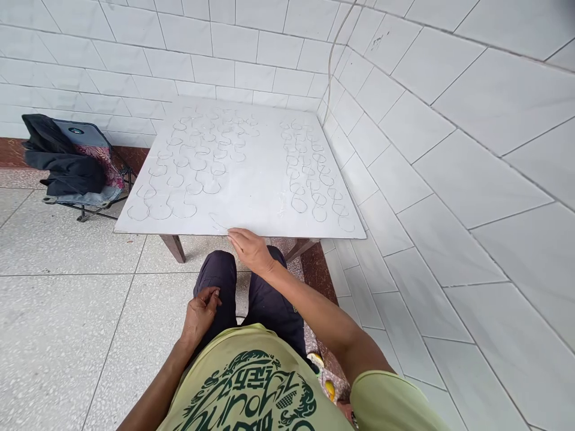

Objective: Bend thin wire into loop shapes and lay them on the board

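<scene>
- The right hand (pixel 251 250) rests on the near edge of a white board (pixel 251 203) drawn with rows of rings; its fingers lie slightly spread, holding nothing.
- Behind those fingers, the left hand (pixel 200 314) sits above the thigh, fingers curled narrow, no held thing visible.
- Pressing at the fingertips could tip the board if it lies loose on its wooden table leg (pixel 174 247).
- Right of the fingers, a tiled wall (pixel 471 179) stands just beside the board, limiting room; to their left, a tiled floor (pixel 67 299) leaves open room up to a folding chair (pixel 87 134).
</scene>
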Demonstrator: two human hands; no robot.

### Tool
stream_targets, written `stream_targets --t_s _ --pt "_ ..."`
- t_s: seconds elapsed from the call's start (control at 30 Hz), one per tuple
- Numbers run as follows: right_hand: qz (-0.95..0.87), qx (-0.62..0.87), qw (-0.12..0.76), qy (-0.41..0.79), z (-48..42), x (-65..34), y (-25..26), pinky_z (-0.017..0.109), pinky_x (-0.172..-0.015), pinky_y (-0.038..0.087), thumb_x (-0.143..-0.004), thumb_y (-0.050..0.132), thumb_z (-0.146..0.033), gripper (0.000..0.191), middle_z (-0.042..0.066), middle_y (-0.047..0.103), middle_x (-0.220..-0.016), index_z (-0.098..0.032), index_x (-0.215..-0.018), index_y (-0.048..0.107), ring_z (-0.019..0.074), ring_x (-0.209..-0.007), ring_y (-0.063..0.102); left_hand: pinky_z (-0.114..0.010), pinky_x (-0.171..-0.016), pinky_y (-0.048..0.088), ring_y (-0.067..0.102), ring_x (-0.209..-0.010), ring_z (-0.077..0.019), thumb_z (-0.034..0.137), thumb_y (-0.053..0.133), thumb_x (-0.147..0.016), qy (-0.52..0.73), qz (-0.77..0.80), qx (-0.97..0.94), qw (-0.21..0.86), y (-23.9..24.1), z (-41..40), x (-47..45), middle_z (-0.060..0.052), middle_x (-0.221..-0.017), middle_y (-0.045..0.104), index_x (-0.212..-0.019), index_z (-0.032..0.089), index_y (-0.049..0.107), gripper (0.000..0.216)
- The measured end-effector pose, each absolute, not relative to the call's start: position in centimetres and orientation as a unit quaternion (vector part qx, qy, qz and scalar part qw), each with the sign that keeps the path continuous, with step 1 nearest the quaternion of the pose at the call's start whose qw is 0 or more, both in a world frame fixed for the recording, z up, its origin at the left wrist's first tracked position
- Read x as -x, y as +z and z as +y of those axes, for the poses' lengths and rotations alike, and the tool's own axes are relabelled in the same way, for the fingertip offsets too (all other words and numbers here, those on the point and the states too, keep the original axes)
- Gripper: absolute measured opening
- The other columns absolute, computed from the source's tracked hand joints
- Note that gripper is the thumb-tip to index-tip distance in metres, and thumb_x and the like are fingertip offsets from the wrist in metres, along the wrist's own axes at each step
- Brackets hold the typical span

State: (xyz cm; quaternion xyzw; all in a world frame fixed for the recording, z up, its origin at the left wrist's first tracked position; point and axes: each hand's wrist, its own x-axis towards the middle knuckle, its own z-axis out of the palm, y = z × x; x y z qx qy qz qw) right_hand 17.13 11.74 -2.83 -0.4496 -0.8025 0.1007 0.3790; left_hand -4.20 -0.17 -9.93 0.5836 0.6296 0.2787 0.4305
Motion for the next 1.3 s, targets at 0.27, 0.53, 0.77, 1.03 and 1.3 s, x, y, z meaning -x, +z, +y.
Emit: stream_targets --t_s 0.27,0.53,0.77,1.03,1.3 --pt "-0.382 0.452 0.6 0.537 5.0 -15.0 0.7 0.036 -0.078 0.066 -0.09 0.075 -0.046 0.03 0.008 0.08 -0.095 -0.016 -0.09 0.077 0.0227 -0.084 0.079 -0.029 -0.056 0.058 0.07 -0.09 -0.0231 0.061 0.065 -0.092 0.42 0.545 -0.492 0.534 -0.4 1.6 1.8 -0.016 -0.12 0.072 -0.134 0.014 0.064 0.062" --pt "-0.311 0.434 0.567 0.627 1.4 -14.3 1.2 0.031 -0.067 0.064 -0.084 0.082 -0.045 0.031 0.009 0.08 -0.092 -0.015 -0.087 0.076 0.0204 -0.074 0.078 -0.026 -0.056 0.055 0.065 -0.064 -0.0131 0.055 0.063 -0.096 0.493 0.548 -0.513 0.439 2.5 2.6 -0.3 -0.011 -0.105 0.077 -0.131 0.015 0.068 0.053" --pt "-0.384 0.447 0.518 0.62 0.2 -14.8 0.0 0.024 -0.053 0.054 -0.093 0.07 -0.051 0.035 0.005 0.076 -0.078 -0.017 -0.084 0.074 0.0139 -0.059 0.071 -0.025 -0.058 0.053 0.063 -0.058 -0.012 0.044 0.06 -0.1 0.454 0.566 -0.558 0.403 1.6 1.8 0.1 -0.002 -0.08 0.073 -0.119 0.018 0.075 0.036" --pt "-0.418 0.453 0.458 0.641 0.1 -15.8 0.0 0.023 -0.05 0.05 -0.09 0.07 -0.057 0.04 0.001 0.071 -0.069 -0.018 -0.081 0.07 0.0122 -0.052 0.065 -0.023 -0.057 0.05 0.059 -0.057 -0.0107 0.037 0.057 -0.102 0.41 0.519 -0.623 0.417 1.6 1.2 0.9 0.0 -0.075 0.067 -0.118 0.018 0.073 0.03" --pt "-0.461 0.466 0.409 0.634 -0.9 -16.7 0.2 0.023 -0.053 0.05 -0.092 0.065 -0.064 0.048 0.002 0.071 -0.069 -0.018 -0.077 0.068 0.0122 -0.054 0.065 -0.022 -0.05 0.044 0.055 -0.055 -0.0106 0.042 0.062 -0.098 0.392 0.512 -0.556 0.525 2.8 1.1 1.3 -0.002 -0.076 0.067 -0.11 0.017 0.074 0.03"
